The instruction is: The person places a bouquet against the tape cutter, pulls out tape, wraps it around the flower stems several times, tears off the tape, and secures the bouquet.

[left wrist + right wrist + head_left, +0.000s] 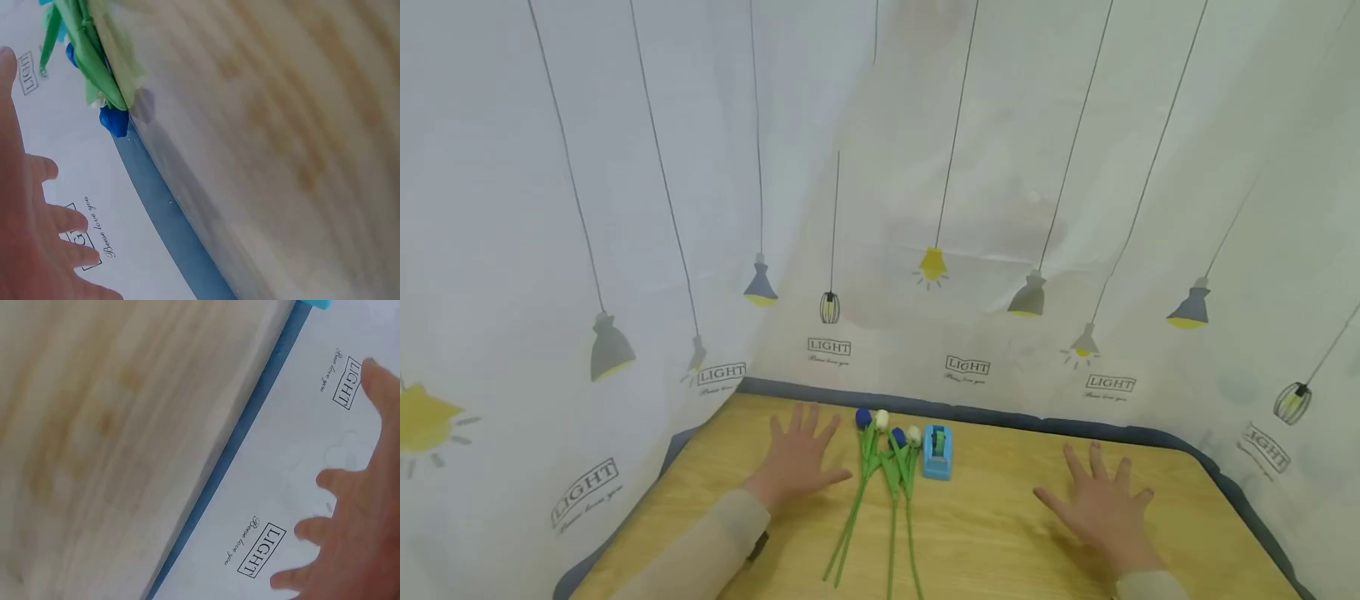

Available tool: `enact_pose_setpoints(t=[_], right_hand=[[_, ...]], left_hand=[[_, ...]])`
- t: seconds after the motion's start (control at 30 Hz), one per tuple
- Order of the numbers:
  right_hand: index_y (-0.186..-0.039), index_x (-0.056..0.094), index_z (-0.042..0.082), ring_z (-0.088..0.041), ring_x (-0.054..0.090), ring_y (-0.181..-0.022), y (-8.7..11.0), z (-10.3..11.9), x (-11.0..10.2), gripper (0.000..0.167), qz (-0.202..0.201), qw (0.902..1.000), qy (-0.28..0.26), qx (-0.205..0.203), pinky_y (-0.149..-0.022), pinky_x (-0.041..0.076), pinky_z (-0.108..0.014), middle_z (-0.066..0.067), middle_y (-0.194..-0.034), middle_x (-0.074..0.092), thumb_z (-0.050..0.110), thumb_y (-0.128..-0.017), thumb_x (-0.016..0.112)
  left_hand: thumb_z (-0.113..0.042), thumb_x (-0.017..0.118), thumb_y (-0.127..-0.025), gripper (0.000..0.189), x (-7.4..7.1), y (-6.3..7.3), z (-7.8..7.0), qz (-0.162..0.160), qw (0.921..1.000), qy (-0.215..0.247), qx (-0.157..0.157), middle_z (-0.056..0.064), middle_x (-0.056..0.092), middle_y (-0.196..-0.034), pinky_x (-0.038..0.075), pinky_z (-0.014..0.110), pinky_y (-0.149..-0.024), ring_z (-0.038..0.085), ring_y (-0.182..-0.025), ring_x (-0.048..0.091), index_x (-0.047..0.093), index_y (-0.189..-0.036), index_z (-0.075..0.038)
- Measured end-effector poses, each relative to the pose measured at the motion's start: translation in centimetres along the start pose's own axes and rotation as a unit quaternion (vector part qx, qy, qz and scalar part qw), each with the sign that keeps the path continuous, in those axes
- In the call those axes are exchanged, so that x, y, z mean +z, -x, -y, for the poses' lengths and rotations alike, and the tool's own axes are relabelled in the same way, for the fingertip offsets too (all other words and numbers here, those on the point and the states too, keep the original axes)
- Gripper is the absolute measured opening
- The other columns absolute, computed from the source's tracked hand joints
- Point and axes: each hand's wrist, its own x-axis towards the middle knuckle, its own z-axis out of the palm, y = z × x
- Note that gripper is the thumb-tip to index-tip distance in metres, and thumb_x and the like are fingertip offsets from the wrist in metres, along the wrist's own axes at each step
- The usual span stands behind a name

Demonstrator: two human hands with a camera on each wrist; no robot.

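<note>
My left hand (797, 460), fingers spread and straight, is at the left of the wooden table and holds nothing. Just right of it lie artificial tulips with green stems: a blue tulip (863, 418), a white tulip (882, 421), another blue tulip (898, 437) and another white tulip (913, 435). Beside the flowers stands a light-blue tape dispenser (937, 454) with a green roll in it. Over the table's right part, my right hand (1105, 504) also has its fingers spread, with nothing in it. In the left wrist view, a blue tulip (115, 121) appears past the thumb.
The wooden table (992, 533) has a dark blue-grey edging (1000, 415) along its back and sides. White cloth (880, 208) printed with hanging lamps and the word LIGHT rises behind it and at both sides.
</note>
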Motion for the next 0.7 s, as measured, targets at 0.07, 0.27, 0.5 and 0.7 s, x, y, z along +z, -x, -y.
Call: enact_pose_setpoints(t=[0.07, 0.27, 0.5, 0.7], right_hand=[[-0.165, 0.032, 0.008, -0.083, 0.011, -0.141, 0.1, -0.2, -0.2, 0.111, 0.012, 0.9997, -0.011, 0.017, -0.096, 0.015, -0.102, -0.042, -0.167, 0.017, 0.090, -0.091, 0.046], [-0.165, 0.023, -0.003, -0.083, 0.016, -0.137, -0.3, 1.9, -0.9, 0.117, 0.035, 0.9954, -0.076, 0.046, -0.104, 0.024, -0.095, -0.051, -0.162, 0.011, 0.088, -0.093, 0.045], [-0.162, 0.022, -0.010, -0.074, 0.022, -0.145, -0.2, 6.4, -0.9, 0.110, 0.044, 0.9869, -0.150, 0.041, -0.118, 0.026, -0.082, -0.049, -0.161, 0.020, 0.073, -0.099, 0.054], [-0.155, 0.038, -0.013, -0.066, 0.043, -0.138, 0.1, 10.2, -0.5, 0.098, 0.052, 0.9746, -0.213, 0.046, -0.112, 0.042, -0.075, -0.045, -0.154, 0.039, 0.062, -0.098, 0.064]], left_hand=[[-0.082, 0.054, -0.093, 0.098, 0.1, 0.0, -0.1, 0.004, 0.9997, 0.010, -0.021, 0.029, 0.030, -0.170, 0.026, 0.089, -0.112, 0.059, -0.156, 0.024, 0.035, -0.167, -0.020], [-0.069, 0.056, -0.101, 0.089, -0.2, 0.0, -1.5, 0.011, 0.9918, 0.103, -0.074, 0.034, 0.031, -0.168, 0.030, 0.086, -0.113, 0.061, -0.153, 0.029, 0.034, -0.167, -0.015], [-0.064, 0.057, -0.103, 0.089, 0.3, -0.3, -4.1, 0.031, 0.9765, 0.193, -0.090, 0.033, 0.037, -0.165, 0.041, 0.074, -0.116, 0.057, -0.150, 0.039, 0.032, -0.166, -0.007], [-0.055, 0.068, -0.099, 0.087, 0.7, -0.2, -6.2, 0.046, 0.9565, 0.258, -0.129, 0.033, 0.051, -0.153, 0.045, 0.066, -0.117, 0.053, -0.140, 0.052, 0.040, -0.159, 0.002]])
